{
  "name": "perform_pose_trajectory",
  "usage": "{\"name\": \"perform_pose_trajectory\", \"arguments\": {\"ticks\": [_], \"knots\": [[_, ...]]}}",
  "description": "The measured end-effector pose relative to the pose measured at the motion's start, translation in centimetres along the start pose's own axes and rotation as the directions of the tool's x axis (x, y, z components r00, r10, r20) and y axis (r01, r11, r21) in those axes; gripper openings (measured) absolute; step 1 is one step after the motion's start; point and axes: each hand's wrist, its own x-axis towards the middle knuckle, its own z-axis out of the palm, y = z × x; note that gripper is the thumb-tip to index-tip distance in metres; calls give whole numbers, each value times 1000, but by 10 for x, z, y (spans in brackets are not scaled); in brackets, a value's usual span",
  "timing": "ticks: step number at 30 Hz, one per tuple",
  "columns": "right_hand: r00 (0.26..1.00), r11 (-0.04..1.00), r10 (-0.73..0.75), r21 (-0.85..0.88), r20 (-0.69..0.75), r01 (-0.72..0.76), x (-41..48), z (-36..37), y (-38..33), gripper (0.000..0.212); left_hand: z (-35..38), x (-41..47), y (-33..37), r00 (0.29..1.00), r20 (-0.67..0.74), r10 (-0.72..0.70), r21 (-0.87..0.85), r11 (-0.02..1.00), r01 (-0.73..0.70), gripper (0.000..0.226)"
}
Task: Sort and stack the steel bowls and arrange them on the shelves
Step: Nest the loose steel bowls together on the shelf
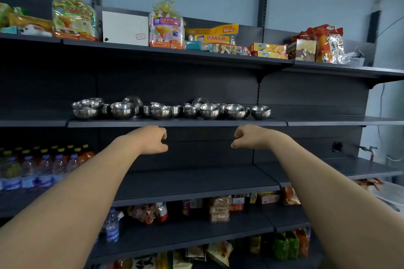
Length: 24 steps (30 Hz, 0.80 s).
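1. Hands. Both raised in front of the shelving, just below the front edge of the middle shelf [218, 124] and apart from it. For the left hand [153, 140]: fingers loosely curled toward the thumb, nothing held. For the right hand [248, 137]: mirrored pose, fingers loosely curled, likewise empty. Set well apart from each other, at about the same height, both bare forearms extended.

2. Task items. On the middle shelf, above both hands: the steel bowls [209, 111], laid out in an uneven row from left of centre to right of centre. Mixed sizes. Some nested or piled, as in the leftmost group [87, 108]. Others single, as with the rightmost bowl [261, 112], standing slightly apart from its neighbour. At the back, two tilted bowls [133, 100] propped on edge near the rear panel (contact with the panel not discernible). Between the larger bowls, several small steel cups [145, 110].

3. Surroundings. On the top shelf [175, 53]: snack packets [166, 26] and a white box [125, 28]. Behind the forearms: the dark lower shelf [196, 183]. At far left, level with that shelf: rows of water bottles [28, 172]. One level further down: bagged snacks [219, 208].
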Motion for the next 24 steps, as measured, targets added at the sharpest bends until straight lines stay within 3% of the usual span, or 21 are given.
{"name": "perform_pose_trajectory", "arguments": {"ticks": [8, 24], "knots": [[997, 1000, 5, 19, -77, -4, 32, -13, 47, 54, 3, 56, 35, 995, -83, 52, 1, 999, -52, 39], [998, 998, -58, -21, -32, 58, 204, -51, 249, 50, 50, 284, 178, 992, -87, 91, 3, 996, -91, 37]]}}
